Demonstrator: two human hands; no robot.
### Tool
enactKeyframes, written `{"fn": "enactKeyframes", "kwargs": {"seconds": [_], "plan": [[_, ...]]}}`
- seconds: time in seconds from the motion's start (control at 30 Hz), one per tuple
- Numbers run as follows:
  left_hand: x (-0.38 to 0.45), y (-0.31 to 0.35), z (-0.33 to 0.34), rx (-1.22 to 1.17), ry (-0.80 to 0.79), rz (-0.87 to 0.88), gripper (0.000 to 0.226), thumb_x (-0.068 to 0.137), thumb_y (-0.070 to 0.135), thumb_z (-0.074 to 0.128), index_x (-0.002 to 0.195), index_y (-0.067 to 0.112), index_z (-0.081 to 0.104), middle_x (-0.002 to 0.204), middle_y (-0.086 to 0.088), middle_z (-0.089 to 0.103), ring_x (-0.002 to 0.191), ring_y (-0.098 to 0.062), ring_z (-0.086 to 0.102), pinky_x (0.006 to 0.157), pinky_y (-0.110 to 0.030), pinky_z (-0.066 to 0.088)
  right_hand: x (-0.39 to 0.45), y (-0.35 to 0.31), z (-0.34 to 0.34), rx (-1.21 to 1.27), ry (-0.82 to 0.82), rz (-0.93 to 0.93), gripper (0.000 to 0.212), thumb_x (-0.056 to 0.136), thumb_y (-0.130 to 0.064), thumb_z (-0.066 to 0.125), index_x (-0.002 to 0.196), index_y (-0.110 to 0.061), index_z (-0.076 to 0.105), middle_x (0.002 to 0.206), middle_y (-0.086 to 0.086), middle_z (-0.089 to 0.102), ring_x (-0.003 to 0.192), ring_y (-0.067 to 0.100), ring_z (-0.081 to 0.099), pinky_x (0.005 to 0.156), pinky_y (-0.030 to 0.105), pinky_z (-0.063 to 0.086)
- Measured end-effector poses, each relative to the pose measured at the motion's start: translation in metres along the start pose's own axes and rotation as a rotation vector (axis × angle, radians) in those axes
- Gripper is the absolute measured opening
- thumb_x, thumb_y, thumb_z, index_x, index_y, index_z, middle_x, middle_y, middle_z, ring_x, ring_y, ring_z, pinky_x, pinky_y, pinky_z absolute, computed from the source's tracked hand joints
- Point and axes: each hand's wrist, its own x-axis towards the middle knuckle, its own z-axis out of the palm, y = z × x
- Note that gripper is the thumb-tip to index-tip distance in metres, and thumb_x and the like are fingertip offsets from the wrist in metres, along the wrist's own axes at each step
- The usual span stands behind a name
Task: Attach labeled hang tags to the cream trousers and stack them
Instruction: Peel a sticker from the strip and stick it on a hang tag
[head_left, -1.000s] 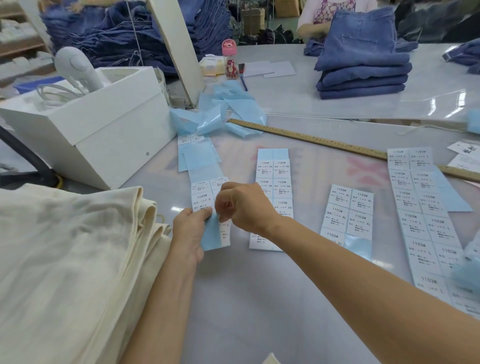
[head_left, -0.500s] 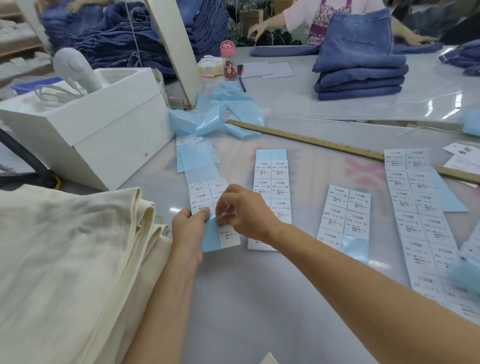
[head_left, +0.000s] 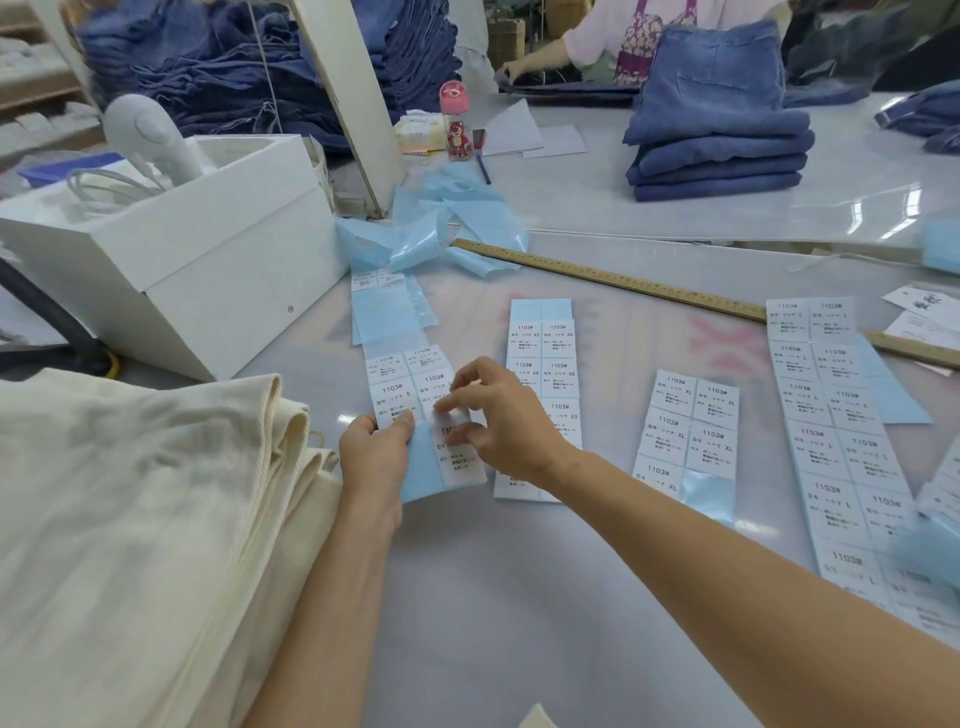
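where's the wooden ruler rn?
Head view: the wooden ruler lies diagonally across the table's far middle, running right from the crumpled blue backing strips, beyond the label sheets.

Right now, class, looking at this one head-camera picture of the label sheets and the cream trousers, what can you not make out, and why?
- Small print on the S label sheet, head view: too small to read.
- The sheet's lower labels: partly covered by the left hand and right hand.
- Cream trousers: cut off by the left and bottom edges.
- L label sheet: near end blurred, cut by the right edge.
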Motion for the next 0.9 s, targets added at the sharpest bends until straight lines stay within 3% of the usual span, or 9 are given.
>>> {"fn": "enactKeyframes", "kwargs": {"seconds": [0.17,0.33,0.57,0.67,0.8,0.9], "plan": [[-0.001,-0.002,0.002,0.029,0.0,0.008,0.005,0.093,0.01,0.056,0.098,0.009,0.056,0.082,0.001,0.063,0.069,-0.015,0.062,0.055,-0.028,0.047,-0.002,0.001,0.0,-0.036,0.038,-0.016,0.015,0.08,-0.014,0.072,0.095,-0.012,0.074,0.112,0.001,0.056,0.108,0.02,0.049,0.094,0.044,0.04],[-0.001,-0.002,0.002,0.046,-0.008,-0.01,0.003,0.093,0.01,0.056,0.095,0.01,0.059,0.093,-0.007,0.065,0.079,-0.025,0.063,0.076,-0.039,0.053,-0.002,0.0,0.0,-0.046,-0.012,0.006,0.029,0.079,-0.017,0.073,0.108,-0.021,0.071,0.117,-0.001,0.054,0.112,0.022,0.045,0.097,0.043,0.036],[0.0,-0.004,0.001,-0.01,-0.023,-0.072,0.015,0.092,0.008,0.056,0.08,0.015,0.06,0.079,-0.003,0.065,0.066,-0.021,0.062,0.071,-0.038,0.053,-0.003,-0.003,0.002,0.071,0.071,0.012,0.013,0.076,-0.016,0.077,0.089,-0.017,0.077,0.104,-0.002,0.061,0.102,0.021,0.048,0.094,0.043,0.039],[0.002,-0.005,0.002,0.044,0.009,-0.04,0.008,0.093,0.01,0.056,0.087,0.012,0.06,0.084,-0.006,0.065,0.068,-0.021,0.062,0.07,-0.036,0.052,-0.003,-0.005,0.003,0.063,0.095,-0.006,0.007,0.076,-0.012,0.075,0.083,-0.013,0.076,0.103,0.0,0.062,0.101,0.022,0.049,0.092,0.044,0.039],[0.003,-0.009,0.004,0.257,0.099,0.084,0.02,0.093,0.011,0.052,0.11,0.001,0.058,0.112,-0.015,0.065,0.097,-0.032,0.062,0.082,-0.039,0.051,-0.007,-0.008,0.001,0.006,0.13,-0.076,0.005,0.078,-0.009,0.073,0.081,-0.012,0.075,0.101,0.0,0.063,0.098,0.021,0.047,0.088,0.045,0.038],[0.0,-0.009,0.004,0.481,0.139,0.109,0.028,0.095,0.013,0.049,0.118,-0.003,0.049,0.121,-0.022,0.058,0.11,-0.039,0.055,0.084,-0.039,0.043,-0.014,-0.012,-0.008,0.042,0.166,-0.099,0.003,0.078,-0.008,0.073,0.079,-0.011,0.074,0.1,0.0,0.063,0.097,0.021,0.046,0.087,0.047,0.039]]}}
